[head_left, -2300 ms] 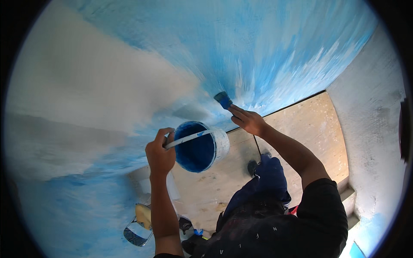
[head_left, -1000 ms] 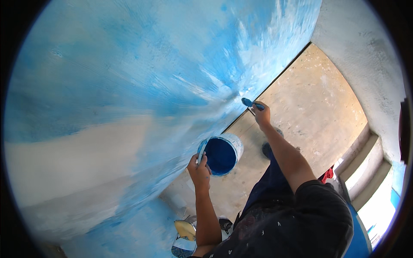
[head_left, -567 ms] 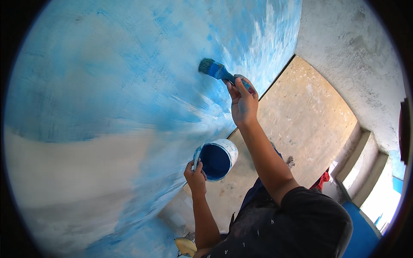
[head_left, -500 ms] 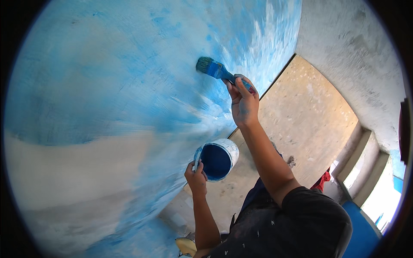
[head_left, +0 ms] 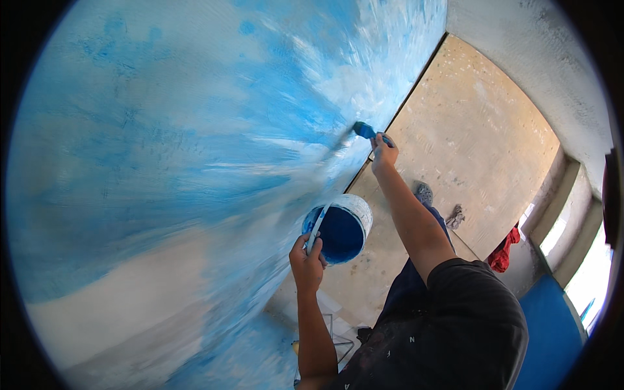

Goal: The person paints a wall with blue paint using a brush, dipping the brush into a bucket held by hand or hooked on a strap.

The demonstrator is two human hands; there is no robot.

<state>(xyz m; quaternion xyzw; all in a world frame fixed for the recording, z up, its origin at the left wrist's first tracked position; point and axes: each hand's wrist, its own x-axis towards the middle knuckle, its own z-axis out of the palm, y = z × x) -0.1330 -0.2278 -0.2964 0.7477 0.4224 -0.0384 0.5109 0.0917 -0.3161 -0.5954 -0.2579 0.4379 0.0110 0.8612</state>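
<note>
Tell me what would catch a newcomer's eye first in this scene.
First, the big wall filling the left of the view, brushed in streaky blue with a bare pale patch at its lower left. Next, the right hand pressing a blue paintbrush against the wall near the floor line. Below it, the left hand grips the handle of a white bucket of deep blue paint.

The one package in view is a round paint bucket (head_left: 341,227), just right of the frame's centre. It is white outside with blue smears, its open mouth shows deep blue paint, and a thin wire bail runs down to the left hand's (head_left: 307,263) grip. No labels, signs or screens are visible.
</note>
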